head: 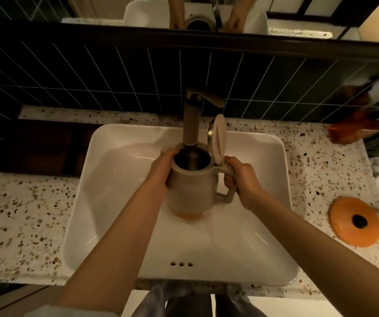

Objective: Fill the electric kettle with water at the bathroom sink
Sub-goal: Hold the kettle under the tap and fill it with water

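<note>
I see the kettle (193, 186) held upright over the white sink (106, 202), directly under the tap (192, 124). My left hand (161, 172) is wrapped around the kettle's body on its left side, thumb near the rim, grasping it. My right hand (241, 177) is clenched around the kettle's handle (226, 191), which points to the right. The lid (218, 138) stands flipped up on its hinge on the handle side, so the dark inside of the kettle is open to the spout. The spout's end sits just above the opening; I cannot tell whether water is running. An orange band shows at the kettle's bottom edge, above the basin floor.

On the speckled table (24, 213) to the right of the sink lies the round orange kettle base (355, 221) with a dark centre, well apart from the kettle. Farther back on the right stands an orange packet (353, 129), blurred, against the dark tiled wall (92, 72).
</note>
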A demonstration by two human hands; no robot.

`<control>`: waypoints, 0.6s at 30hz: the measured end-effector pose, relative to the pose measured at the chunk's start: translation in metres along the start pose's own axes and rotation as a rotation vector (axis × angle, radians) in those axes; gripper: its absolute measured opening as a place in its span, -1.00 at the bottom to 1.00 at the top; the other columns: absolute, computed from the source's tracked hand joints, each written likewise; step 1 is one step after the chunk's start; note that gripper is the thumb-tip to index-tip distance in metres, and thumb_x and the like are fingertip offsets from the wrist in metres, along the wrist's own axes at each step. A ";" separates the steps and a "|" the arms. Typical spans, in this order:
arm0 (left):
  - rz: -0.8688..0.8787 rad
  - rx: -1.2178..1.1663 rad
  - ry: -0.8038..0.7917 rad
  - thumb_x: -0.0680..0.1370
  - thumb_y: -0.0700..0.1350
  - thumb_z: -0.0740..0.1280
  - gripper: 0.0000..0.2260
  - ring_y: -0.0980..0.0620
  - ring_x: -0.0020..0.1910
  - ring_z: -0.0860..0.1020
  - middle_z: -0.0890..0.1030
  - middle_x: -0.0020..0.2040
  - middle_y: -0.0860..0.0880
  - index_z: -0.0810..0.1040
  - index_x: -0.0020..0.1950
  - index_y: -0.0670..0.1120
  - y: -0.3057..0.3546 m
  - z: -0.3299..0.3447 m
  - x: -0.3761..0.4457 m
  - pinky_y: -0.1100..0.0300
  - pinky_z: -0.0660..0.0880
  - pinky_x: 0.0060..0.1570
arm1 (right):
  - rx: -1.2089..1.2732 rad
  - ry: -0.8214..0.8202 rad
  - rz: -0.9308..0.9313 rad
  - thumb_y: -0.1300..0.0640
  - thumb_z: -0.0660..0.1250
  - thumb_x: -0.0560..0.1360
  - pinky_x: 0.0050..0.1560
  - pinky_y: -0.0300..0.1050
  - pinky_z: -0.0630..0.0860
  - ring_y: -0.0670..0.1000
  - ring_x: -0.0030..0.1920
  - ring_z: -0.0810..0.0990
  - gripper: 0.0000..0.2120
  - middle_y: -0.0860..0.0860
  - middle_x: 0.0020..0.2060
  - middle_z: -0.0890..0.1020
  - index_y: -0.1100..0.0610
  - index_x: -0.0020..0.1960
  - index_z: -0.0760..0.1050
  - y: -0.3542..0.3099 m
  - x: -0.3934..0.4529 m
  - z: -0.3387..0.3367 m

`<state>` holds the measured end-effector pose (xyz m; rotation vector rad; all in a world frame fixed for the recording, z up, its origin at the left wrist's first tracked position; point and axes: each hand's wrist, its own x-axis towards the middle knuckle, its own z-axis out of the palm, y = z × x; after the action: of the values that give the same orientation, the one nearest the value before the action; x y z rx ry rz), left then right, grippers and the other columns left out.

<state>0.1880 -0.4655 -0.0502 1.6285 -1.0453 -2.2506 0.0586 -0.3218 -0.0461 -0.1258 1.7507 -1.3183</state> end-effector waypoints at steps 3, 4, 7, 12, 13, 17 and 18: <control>0.013 0.035 -0.001 0.40 0.10 0.42 -0.61 -0.03 0.09 0.66 0.75 0.02 -0.03 0.68 0.15 -0.04 0.010 0.001 0.011 0.08 0.55 0.06 | 0.019 0.003 -0.016 0.04 0.19 0.52 -0.38 -0.10 0.27 -0.02 -0.51 0.28 -0.73 0.08 -0.51 0.29 0.18 -0.27 0.43 -0.004 0.010 0.001; 0.027 0.039 0.002 0.40 0.10 0.43 -0.61 -0.03 0.08 0.67 0.75 0.02 -0.03 0.68 0.16 -0.04 0.012 0.001 0.013 0.08 0.55 0.07 | 0.018 -0.001 -0.028 0.03 0.18 0.53 -0.37 -0.10 0.27 -0.02 -0.51 0.28 -0.72 0.08 -0.51 0.29 0.19 -0.26 0.43 -0.004 0.012 0.001; 0.082 0.023 -0.012 0.43 0.05 0.43 -0.64 0.01 0.07 0.68 0.75 0.03 -0.02 0.67 0.19 -0.05 0.013 0.001 0.020 0.11 0.56 0.03 | -0.018 -0.004 -0.076 0.03 0.15 0.57 -0.34 -0.12 0.31 -0.02 -0.50 0.30 -0.68 0.10 -0.51 0.31 0.21 -0.25 0.43 -0.003 0.018 0.001; 0.141 0.003 0.022 0.39 -0.01 0.50 -0.56 -0.07 0.08 0.68 0.73 0.04 -0.12 0.61 0.20 -0.18 0.010 0.000 0.026 0.01 0.58 0.10 | -0.041 0.046 -0.133 0.08 0.16 0.59 -0.36 -0.19 0.34 -0.02 -0.49 0.32 -0.65 0.11 -0.53 0.33 0.23 -0.31 0.43 -0.001 0.027 0.002; 0.146 0.002 0.043 0.39 -0.04 0.51 -0.58 -0.10 0.07 0.68 0.72 0.05 -0.15 0.59 0.17 -0.21 0.008 -0.001 0.028 -0.01 0.58 0.11 | -0.029 0.050 -0.140 0.10 0.16 0.59 -0.38 -0.21 0.34 -0.02 -0.49 0.31 -0.66 0.10 -0.52 0.32 0.22 -0.31 0.42 0.000 0.030 0.002; 0.171 0.018 0.067 0.42 -0.11 0.51 -0.74 -0.09 -0.06 0.68 0.70 -0.05 -0.18 0.55 0.00 -0.19 0.002 -0.001 0.030 0.07 0.63 -0.07 | -0.042 0.058 -0.184 0.14 0.18 0.59 -0.38 -0.23 0.32 -0.05 -0.52 0.32 -0.61 0.10 -0.53 0.35 0.22 -0.39 0.40 0.009 0.042 0.000; 0.180 0.034 0.075 0.44 -0.12 0.50 -0.80 -0.05 -0.15 0.66 0.67 -0.14 -0.14 0.53 -0.08 -0.15 0.001 0.000 0.028 0.18 0.59 -0.25 | -0.056 0.067 -0.186 0.14 0.18 0.59 -0.38 -0.24 0.33 -0.06 -0.52 0.33 -0.61 0.11 -0.52 0.36 0.22 -0.39 0.42 0.011 0.044 -0.001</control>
<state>0.1764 -0.4805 -0.0714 1.5508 -1.1664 -2.0517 0.0372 -0.3411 -0.0814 -0.2849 1.8692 -1.4208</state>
